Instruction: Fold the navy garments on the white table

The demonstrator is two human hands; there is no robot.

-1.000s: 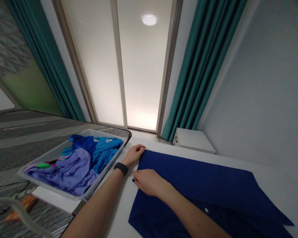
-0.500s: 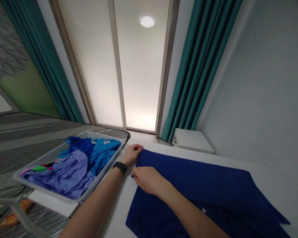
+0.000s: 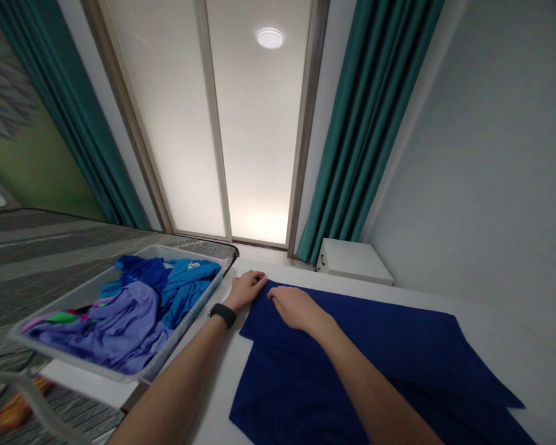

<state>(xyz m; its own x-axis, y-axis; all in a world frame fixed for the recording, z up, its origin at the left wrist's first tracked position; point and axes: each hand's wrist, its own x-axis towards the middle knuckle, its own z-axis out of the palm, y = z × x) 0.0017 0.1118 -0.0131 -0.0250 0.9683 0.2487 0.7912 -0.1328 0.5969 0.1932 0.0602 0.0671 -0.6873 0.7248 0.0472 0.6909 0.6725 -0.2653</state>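
A dark blue shirt [image 3: 375, 352] lies spread on the white table [image 3: 505, 334], partly folded over itself. My left hand [image 3: 245, 288], with a black band on the wrist, pinches the shirt's far left corner. My right hand [image 3: 294, 307] lies just beside it on the folded edge, fingers curled down onto the cloth. Both forearms reach in from the bottom of the picture.
A grey tray [image 3: 176, 346] at the left holds several crumpled blue and purple garments [image 3: 134, 309]. A small white cabinet [image 3: 352, 262] stands beyond the table below teal curtains [image 3: 352, 136]. A patterned bed [image 3: 37, 247] lies further left. An orange object [image 3: 9, 413] sits at the bottom left.
My right hand has moved forward along the shirt to sit beside my left hand at the far corner. A fold of the cloth has come with it.
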